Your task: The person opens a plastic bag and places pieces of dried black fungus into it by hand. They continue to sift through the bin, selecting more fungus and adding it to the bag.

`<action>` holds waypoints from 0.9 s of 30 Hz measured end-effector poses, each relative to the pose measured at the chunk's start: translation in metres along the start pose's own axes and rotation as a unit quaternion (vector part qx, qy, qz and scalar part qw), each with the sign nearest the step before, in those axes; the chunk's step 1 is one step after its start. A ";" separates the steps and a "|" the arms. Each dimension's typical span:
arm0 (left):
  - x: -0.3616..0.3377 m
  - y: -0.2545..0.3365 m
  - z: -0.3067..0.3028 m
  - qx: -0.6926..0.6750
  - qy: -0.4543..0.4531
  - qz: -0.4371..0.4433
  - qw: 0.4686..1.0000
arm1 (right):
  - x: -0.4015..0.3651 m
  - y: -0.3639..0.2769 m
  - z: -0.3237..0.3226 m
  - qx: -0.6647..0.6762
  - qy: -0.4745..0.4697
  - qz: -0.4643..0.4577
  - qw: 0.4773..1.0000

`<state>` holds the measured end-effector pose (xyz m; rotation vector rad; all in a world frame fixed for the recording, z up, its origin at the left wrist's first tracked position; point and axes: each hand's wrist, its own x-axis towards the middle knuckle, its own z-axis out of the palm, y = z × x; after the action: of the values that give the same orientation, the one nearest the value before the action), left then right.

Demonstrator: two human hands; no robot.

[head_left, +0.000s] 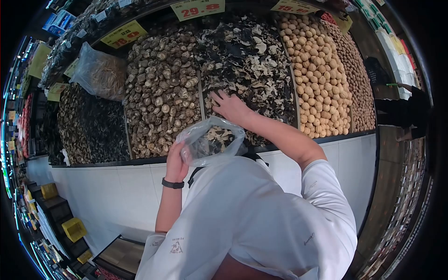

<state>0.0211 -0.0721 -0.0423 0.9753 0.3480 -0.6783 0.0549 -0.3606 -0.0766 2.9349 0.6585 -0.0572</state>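
Observation:
My left hand (178,158), with a dark band on its wrist, grips the rim of a clear plastic bag (219,161). The bag's mouth gapes upward in front of my body, and dried black fungus shows in or through it. Over the bin of dried black fungus (247,56), my right hand (230,108) reaches down just beyond the bag. Its fingers are apart and touch the pieces near the divider on the left; nothing visible is held in them.
Dried mushrooms (161,88) fill the bin on the left, walnuts (319,79) the one on the right. A stuffed plastic bag (100,72) rests farther left. Price signs (198,8) line the back. Another person (408,109) stands at the far right.

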 end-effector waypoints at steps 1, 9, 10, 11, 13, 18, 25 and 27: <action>0.000 0.001 0.003 0.002 0.013 -0.002 1.000 | -0.002 0.002 0.003 0.000 0.000 0.000 1.000; 0.003 0.002 0.007 0.008 0.044 -0.004 0.999 | -0.011 0.017 -0.014 0.130 0.031 -0.012 0.991; 0.005 0.001 0.004 0.003 0.034 -0.002 0.999 | -0.011 0.018 -0.015 0.129 0.032 -0.013 0.991; 0.007 0.000 0.003 -0.001 0.024 -0.001 1.000 | -0.010 0.019 -0.016 0.127 0.040 -0.011 0.991; 0.006 0.001 0.007 0.000 0.026 -0.001 1.000 | -0.009 0.021 -0.013 0.124 0.049 -0.009 0.991; 0.007 0.002 0.008 -0.003 0.013 -0.001 1.000 | -0.004 0.022 0.015 0.092 0.114 -0.082 0.986; 0.009 0.001 0.018 0.001 0.018 0.004 1.000 | 0.005 0.038 -0.015 0.132 0.039 -0.109 0.984; 0.009 0.001 0.019 0.002 0.027 0.005 1.000 | 0.003 0.043 -0.023 0.186 0.019 -0.091 0.978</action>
<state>0.0283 -0.0909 -0.0366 0.9997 0.3889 -0.6441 0.0764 -0.3944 -0.0487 3.2239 1.0217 -0.1586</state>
